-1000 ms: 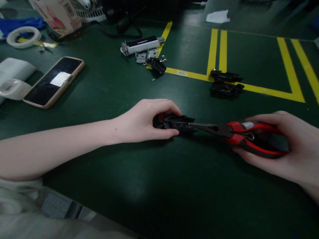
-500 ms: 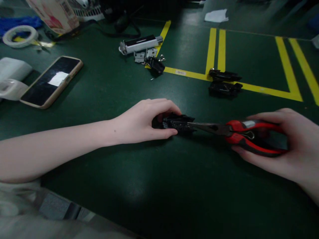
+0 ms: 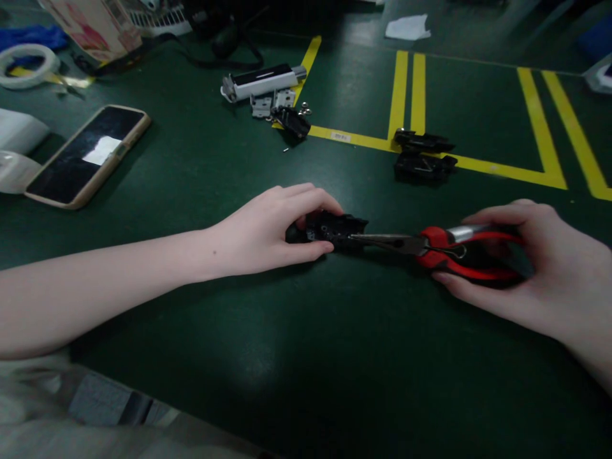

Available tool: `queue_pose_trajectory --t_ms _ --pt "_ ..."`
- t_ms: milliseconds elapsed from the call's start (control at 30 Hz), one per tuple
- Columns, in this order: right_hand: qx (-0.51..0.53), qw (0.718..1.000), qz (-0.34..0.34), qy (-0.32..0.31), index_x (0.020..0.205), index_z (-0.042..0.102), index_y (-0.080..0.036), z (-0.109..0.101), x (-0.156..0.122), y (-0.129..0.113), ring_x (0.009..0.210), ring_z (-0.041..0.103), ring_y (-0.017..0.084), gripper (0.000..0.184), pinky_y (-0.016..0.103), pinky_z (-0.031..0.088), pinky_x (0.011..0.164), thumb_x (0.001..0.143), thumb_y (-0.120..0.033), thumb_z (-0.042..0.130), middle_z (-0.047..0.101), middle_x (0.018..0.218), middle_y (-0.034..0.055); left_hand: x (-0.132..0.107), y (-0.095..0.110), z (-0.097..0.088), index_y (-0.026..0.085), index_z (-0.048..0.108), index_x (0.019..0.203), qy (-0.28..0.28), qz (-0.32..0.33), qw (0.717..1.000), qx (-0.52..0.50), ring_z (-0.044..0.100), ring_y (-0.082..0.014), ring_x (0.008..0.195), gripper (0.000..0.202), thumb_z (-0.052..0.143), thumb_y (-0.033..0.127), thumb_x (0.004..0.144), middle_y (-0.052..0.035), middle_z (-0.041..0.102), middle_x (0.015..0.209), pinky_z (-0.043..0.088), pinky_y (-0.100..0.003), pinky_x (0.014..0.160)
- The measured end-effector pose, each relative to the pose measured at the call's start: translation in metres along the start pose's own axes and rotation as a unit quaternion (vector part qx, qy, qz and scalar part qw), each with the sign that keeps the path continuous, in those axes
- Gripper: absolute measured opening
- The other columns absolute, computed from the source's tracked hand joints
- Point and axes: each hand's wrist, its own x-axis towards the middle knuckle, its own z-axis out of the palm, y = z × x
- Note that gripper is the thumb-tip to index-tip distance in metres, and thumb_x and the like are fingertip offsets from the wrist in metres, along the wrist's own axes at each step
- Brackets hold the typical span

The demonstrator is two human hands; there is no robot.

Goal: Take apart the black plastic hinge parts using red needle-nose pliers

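My left hand point(image 3: 282, 226) pinches a small black plastic part point(image 3: 342, 229) between thumb and fingers, close to the green table top point(image 3: 229, 357). Red-handled needle-nose pliers point(image 3: 433, 248) are gripped in my right hand point(image 3: 545, 261), its fingers round the handles. The long jaws reach left to the black part and meet it at its right end. Whether the tips clamp anything there is too dark to tell. Part of the black piece is hidden by my left fingers.
Beyond my hands lie two black parts point(image 3: 423, 166), a white-and-black device point(image 3: 262, 83), metal brackets point(image 3: 272, 102) and another black piece point(image 3: 292, 122). A phone point(image 3: 88, 156) and a tape roll point(image 3: 29, 67) lie at left. Yellow tape lines point(image 3: 502, 169) mark the table.
The pliers have turned slightly, showing more of the upper handle's side, and my right hand has shifted a little with them. My left hand keeps its hold; the whole view has moved slightly.
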Motion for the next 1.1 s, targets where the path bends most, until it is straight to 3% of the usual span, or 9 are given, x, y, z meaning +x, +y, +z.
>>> queue_pose_trajectory --t_ms 233,467,600,700,833,967,1100 --pt "0.011 1.0 -0.008 -0.016 0.114 0.055 -0.019 -0.001 0.001 0.003 0.076 0.066 0.022 0.064 0.033 0.053 0.057 0.085 -0.076 0.056 0.066 0.096 0.0096 0.002 -0.009 -0.005 0.021 0.063 0.126 0.023 0.008 0.997 0.071 0.062 -0.0177 0.088 0.035 0.068 0.032 0.093 -0.0027 0.068 0.11 0.049 -0.031 0.077" --pt "0.029 0.999 0.03 -0.02 0.111 0.06 -0.021 -0.006 0.0 0.008 0.074 0.062 0.02 0.029 0.034 0.048 0.058 0.1 -0.045 0.047 0.064 0.093 0.0064 0.003 -0.012 -0.007 0.021 0.063 0.126 0.025 -0.004 0.996 0.083 0.064 -0.0191 0.09 0.036 0.066 0.034 0.093 -0.0039 0.068 0.114 0.051 -0.032 0.078" --pt "0.034 0.999 0.029 -0.019 0.11 0.064 -0.021 -0.005 0.0 0.014 0.087 0.064 0.023 0.025 0.038 0.05 0.069 0.098 -0.039 0.052 0.065 0.101 0.0081 0.003 -0.013 -0.007 0.021 0.062 0.126 0.027 0.001 0.995 0.096 0.064 -0.0196 0.091 0.036 0.065 0.034 0.093 -0.0039 0.069 0.113 0.051 -0.034 0.082" --pt "0.032 0.998 0.044 0.009 0.111 0.064 -0.02 -0.003 -0.001 0.016 0.097 0.065 0.027 0.027 0.042 0.051 0.078 0.095 -0.041 0.058 0.066 0.105 0.0101 0.003 -0.016 -0.01 0.02 0.062 0.127 0.033 0.001 0.994 0.108 0.064 -0.0195 0.09 0.037 0.065 0.034 0.093 -0.0046 0.069 0.115 0.051 -0.034 0.082" --pt "0.024 0.997 0.042 0.055 0.098 0.061 -0.023 -0.006 -0.003 0.011 0.092 0.065 0.026 0.015 0.042 0.05 0.078 0.093 -0.037 0.062 0.066 0.097 0.0071 0.005 -0.02 -0.013 0.017 0.062 0.127 0.038 -0.006 0.995 0.095 0.063 -0.0176 0.084 0.037 0.065 0.033 0.093 -0.0063 0.068 0.118 0.05 -0.03 0.074" --pt "0.019 0.999 -0.035 0.016 0.091 0.06 -0.026 -0.011 -0.002 0.008 0.087 0.063 0.025 0.009 0.044 0.046 0.076 0.094 -0.034 0.058 0.065 0.093 0.0051 0.006 -0.019 -0.013 0.018 0.061 0.127 0.032 -0.011 0.995 0.097 0.063 -0.0189 0.088 0.036 0.063 0.033 0.095 -0.0066 0.068 0.118 0.05 -0.032 0.079" --pt "0.034 0.999 -0.007 -0.019 0.099 0.066 -0.025 -0.015 -0.001 0.006 0.091 0.064 0.027 0.014 0.046 0.048 0.077 0.094 -0.036 0.057 0.069 0.097 0.0073 0.006 -0.015 -0.012 0.019 0.059 0.129 0.017 -0.015 0.995 0.098 0.062 -0.0188 0.086 0.036 0.062 0.035 0.096 -0.0064 0.067 0.117 0.05 -0.035 0.082"
